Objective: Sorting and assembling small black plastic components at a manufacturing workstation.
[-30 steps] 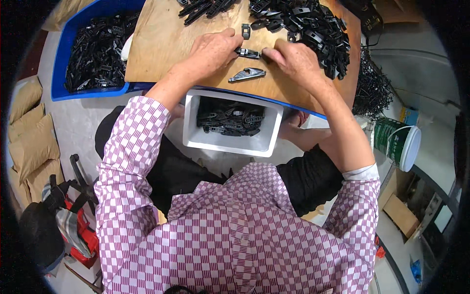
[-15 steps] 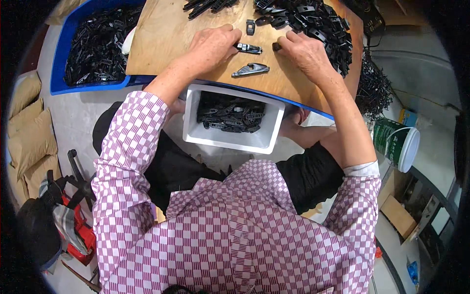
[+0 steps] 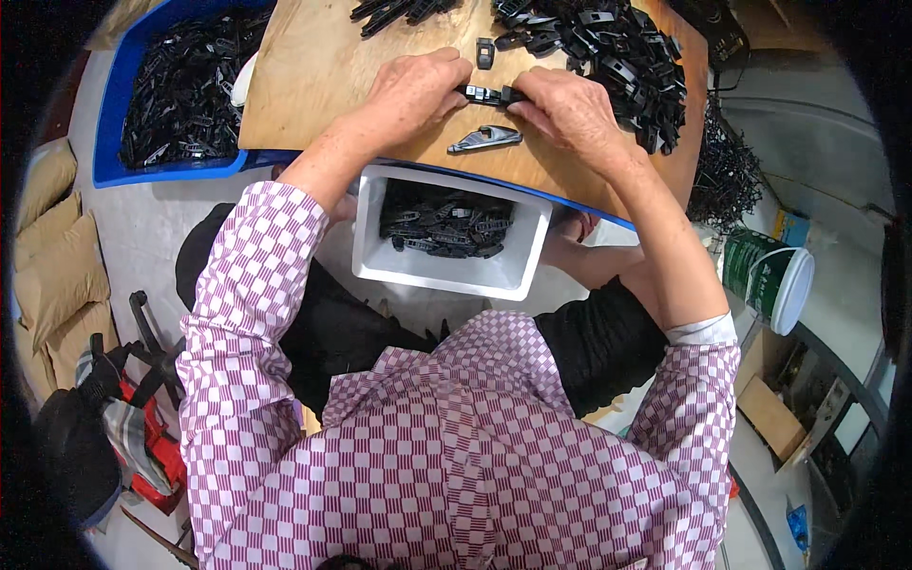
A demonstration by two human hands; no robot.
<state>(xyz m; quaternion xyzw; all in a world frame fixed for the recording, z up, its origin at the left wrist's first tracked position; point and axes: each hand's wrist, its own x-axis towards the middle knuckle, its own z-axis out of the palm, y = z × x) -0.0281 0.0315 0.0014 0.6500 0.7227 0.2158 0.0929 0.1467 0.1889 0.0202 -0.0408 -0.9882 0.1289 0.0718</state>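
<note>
Over the wooden board, my left hand (image 3: 413,90) pinches one end of a long, narrow black plastic part (image 3: 483,94) with a shiny top. My right hand (image 3: 568,106) grips a small black piece (image 3: 512,95) pressed against the part's right end; fingers partly hide where they meet. Just below them on the board lies a tapered dark grey plastic part (image 3: 486,140). A small black block-like piece (image 3: 485,53) sits just beyond the hands.
The board (image 3: 313,66) carries a heap of black plastic pieces (image 3: 622,71) at right and long ones (image 3: 404,11) at far left. A white box (image 3: 446,274) of finished-looking black parts stands below its edge. At left is a blue bin (image 3: 107,157); at right, a green bucket (image 3: 750,271).
My right hand has moved left, bringing the small black piece from a gap away to the right end of the long part. My left hand stays nearly in place.
</note>
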